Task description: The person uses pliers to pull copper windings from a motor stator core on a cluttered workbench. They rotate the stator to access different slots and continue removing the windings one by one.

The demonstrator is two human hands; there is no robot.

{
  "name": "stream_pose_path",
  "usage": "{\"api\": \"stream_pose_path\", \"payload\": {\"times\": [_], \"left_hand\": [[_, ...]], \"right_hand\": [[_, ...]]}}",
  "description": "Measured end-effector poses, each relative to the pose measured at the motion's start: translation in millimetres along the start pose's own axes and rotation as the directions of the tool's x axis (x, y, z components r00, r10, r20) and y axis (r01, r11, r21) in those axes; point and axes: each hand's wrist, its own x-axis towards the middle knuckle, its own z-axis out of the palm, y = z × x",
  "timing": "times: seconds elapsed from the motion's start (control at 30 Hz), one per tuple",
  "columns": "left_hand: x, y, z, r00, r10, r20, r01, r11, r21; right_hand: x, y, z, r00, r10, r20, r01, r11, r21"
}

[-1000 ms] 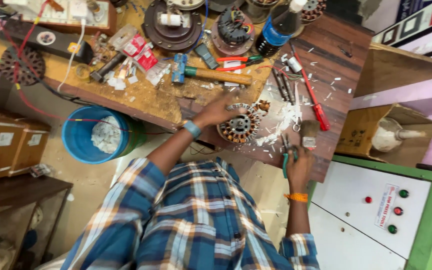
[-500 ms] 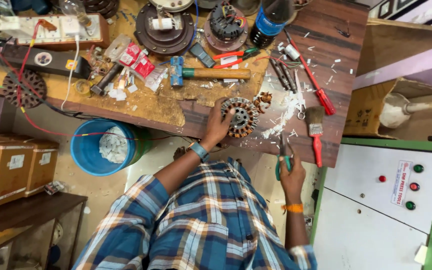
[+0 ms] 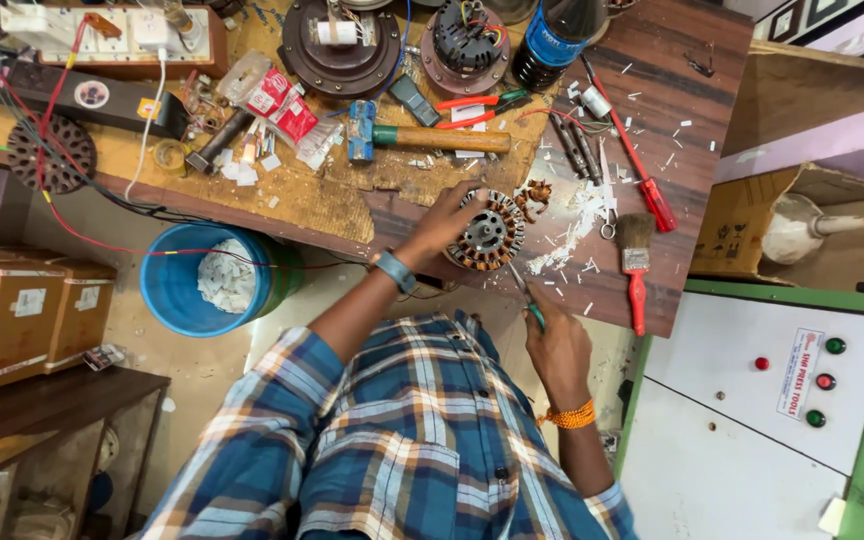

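Fingers (image 3: 449,213) of the left hand (image 3: 442,225) grip the round copper-wound motor core (image 3: 489,232), lying flat near the counter (image 3: 692,120) edge; right hand (image 3: 555,345) fingers pinch green-handled pliers (image 3: 526,298) pointing at it.

Cluttered wooden workbench (image 3: 672,140), green-framed white cabinet (image 3: 752,450), dark shelf (image 3: 42,400), beige floor (image 3: 202,350)

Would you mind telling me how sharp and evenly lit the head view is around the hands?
Head view: even, soft light, no harsh glare; the stator under the left hand is sharp; the right hand with its tool is only slightly soft; wide-angle bending shows at the bench edges.
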Motion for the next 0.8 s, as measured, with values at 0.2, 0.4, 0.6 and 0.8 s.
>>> {"api": "stream_pose_path", "payload": {"times": [0.2,0.4,0.6,0.8], "left_hand": [[-8.5,22.8,-11.2,0.992,0.057,0.116,-0.080,0.975,0.206],[-46.7,43.4,31.4,0.988,0.111,-0.106,-0.020,0.779,0.627],[-30.2,19.1,43.8,0.911,0.360,-0.203,-0.143,0.734,0.664],[-28.7,12.9,20.4,0.962,0.272,-0.001,-0.204,0.726,0.656]], "right_hand": [[2.2,-6.4,-13.1,0.985,-0.169,-0.024,0.167,0.984,-0.056],[4.0,-1.0,4.1,0.971,-0.200,-0.130,0.190,0.978,-0.082],[11.9,20.2,4.1,0.875,-0.382,-0.297,0.271,0.895,-0.353],[28.8,73.6,54.2,0.974,-0.217,0.062,0.196,0.951,0.239]]}}
